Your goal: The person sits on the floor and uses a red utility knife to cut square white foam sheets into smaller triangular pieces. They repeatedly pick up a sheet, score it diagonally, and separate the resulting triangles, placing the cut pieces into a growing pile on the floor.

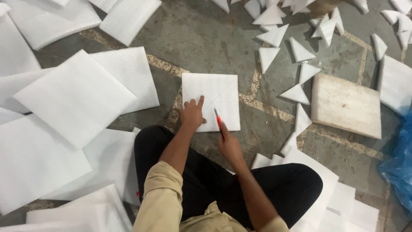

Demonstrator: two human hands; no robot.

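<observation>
Foam square [216,92] under left grip [192,115]

I see the left hand [192,113] pressing flat on a square white foam sheet [214,96] lying on the concrete floor [201,38]. The right hand [228,144] grips a red cutter [218,121] at the sheet's near edge. Foam triangles [274,34] lie scattered beyond.

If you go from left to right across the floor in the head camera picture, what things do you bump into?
Big white foam sheets → left hand pressing the square foam sheet → right hand with the red cutter → white foam triangles → wooden board → blue plastic bag.
</observation>
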